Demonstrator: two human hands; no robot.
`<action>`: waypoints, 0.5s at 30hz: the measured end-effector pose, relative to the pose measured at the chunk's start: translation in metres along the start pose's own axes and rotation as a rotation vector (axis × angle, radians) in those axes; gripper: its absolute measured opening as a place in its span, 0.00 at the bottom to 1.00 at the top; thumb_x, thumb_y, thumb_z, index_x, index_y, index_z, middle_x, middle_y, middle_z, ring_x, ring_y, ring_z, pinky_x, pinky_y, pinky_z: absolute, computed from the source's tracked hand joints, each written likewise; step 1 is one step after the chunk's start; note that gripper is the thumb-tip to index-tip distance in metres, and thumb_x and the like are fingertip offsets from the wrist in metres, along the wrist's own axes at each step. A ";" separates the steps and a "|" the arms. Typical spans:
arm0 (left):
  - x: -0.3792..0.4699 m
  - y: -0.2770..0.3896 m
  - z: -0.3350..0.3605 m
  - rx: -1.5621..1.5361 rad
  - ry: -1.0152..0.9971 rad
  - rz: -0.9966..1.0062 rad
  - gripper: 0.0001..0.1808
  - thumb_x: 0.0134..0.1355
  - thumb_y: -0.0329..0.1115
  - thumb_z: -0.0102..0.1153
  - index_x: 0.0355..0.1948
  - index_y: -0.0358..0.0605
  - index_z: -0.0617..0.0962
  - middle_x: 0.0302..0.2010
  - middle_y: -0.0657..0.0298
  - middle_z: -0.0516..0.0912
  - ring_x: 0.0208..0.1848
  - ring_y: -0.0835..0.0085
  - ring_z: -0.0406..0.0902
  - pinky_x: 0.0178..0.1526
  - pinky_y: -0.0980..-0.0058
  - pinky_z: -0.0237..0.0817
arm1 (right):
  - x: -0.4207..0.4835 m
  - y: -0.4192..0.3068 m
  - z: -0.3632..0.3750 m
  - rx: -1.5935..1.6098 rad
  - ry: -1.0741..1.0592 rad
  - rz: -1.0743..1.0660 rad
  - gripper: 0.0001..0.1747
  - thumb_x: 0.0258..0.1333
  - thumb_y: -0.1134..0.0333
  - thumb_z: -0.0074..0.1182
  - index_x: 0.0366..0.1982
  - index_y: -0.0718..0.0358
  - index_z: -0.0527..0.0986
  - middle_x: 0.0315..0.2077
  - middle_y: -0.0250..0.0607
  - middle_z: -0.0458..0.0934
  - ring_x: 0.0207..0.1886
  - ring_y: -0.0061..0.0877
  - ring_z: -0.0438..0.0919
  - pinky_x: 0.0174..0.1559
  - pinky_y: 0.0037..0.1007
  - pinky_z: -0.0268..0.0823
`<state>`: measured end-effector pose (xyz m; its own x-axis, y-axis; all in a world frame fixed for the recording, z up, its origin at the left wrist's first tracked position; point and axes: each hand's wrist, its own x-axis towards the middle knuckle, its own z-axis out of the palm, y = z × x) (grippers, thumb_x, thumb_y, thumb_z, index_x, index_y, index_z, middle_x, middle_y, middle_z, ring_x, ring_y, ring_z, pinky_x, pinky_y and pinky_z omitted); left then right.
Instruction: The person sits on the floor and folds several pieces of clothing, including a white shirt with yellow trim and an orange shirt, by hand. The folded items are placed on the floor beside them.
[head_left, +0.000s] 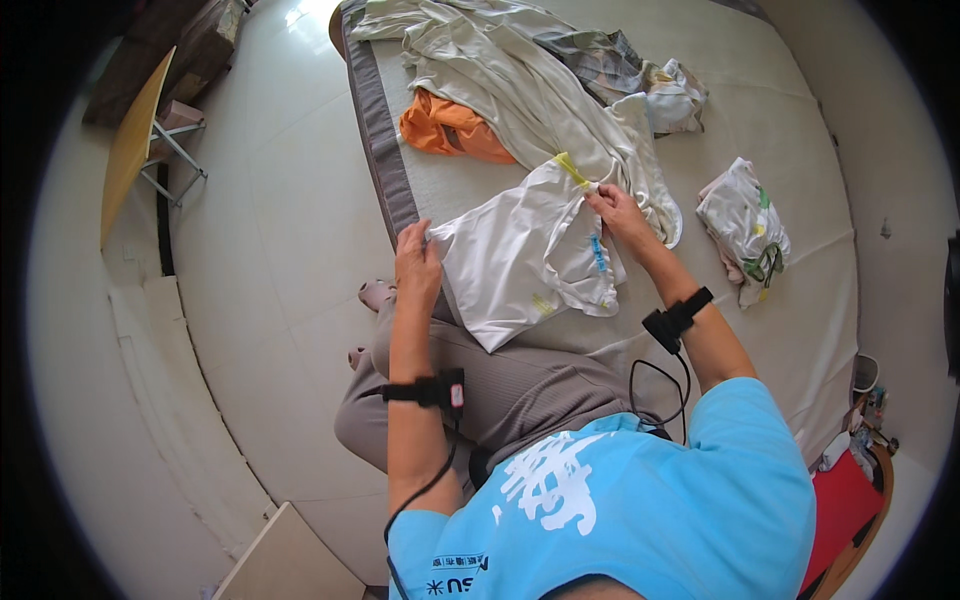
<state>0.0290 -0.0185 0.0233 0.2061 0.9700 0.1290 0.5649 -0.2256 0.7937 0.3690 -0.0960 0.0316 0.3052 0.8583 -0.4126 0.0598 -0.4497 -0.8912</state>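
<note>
A white garment (510, 255) with yellow-green trim and a blue tag or print lies partly spread on the bed in front of my lap. My left hand (418, 262) grips its left corner at the bed's edge. Higher up on the opposite side, my right hand (621, 215) pinches its edge beside the yellow-green trim. The cloth stretches between both hands, with loose folds near the blue mark. Its lower corner hangs by my grey trousers (517, 382).
Beyond the garment lie a cream cloth heap (510, 82), an orange cloth (450, 124) and patterned clothing (615, 67). A folded printed garment pile (746, 229) rests at the right on the bed (780, 135). A folding table (139, 150) stands across the floor. Cables hang from both forearm straps.
</note>
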 end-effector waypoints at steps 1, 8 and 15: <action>0.006 -0.005 0.006 0.037 -0.040 -0.006 0.11 0.60 0.26 0.56 0.44 0.38 0.79 0.51 0.49 0.77 0.51 0.53 0.75 0.56 0.62 0.66 | 0.008 -0.001 0.006 -0.049 0.089 -0.030 0.24 0.60 0.58 0.58 0.52 0.67 0.73 0.35 0.34 0.81 0.36 0.20 0.77 0.39 0.25 0.69; 0.016 -0.018 0.010 0.101 -0.066 -0.065 0.05 0.55 0.23 0.58 0.34 0.37 0.78 0.42 0.53 0.76 0.49 0.54 0.73 0.54 0.62 0.65 | 0.039 0.001 0.011 -0.383 0.318 -0.304 0.09 0.54 0.66 0.60 0.33 0.65 0.79 0.20 0.37 0.78 0.24 0.21 0.75 0.30 0.26 0.67; 0.015 -0.019 0.014 -0.001 0.085 -0.142 0.03 0.54 0.22 0.59 0.29 0.37 0.77 0.38 0.54 0.76 0.42 0.56 0.75 0.47 0.63 0.67 | 0.059 0.007 0.004 -0.306 0.332 -0.275 0.11 0.55 0.65 0.60 0.33 0.66 0.79 0.21 0.37 0.79 0.25 0.23 0.75 0.31 0.28 0.68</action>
<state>0.0324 -0.0006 0.0023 0.0557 0.9963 0.0651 0.5825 -0.0854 0.8083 0.3836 -0.0476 -0.0001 0.5206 0.8526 -0.0451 0.4399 -0.3130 -0.8417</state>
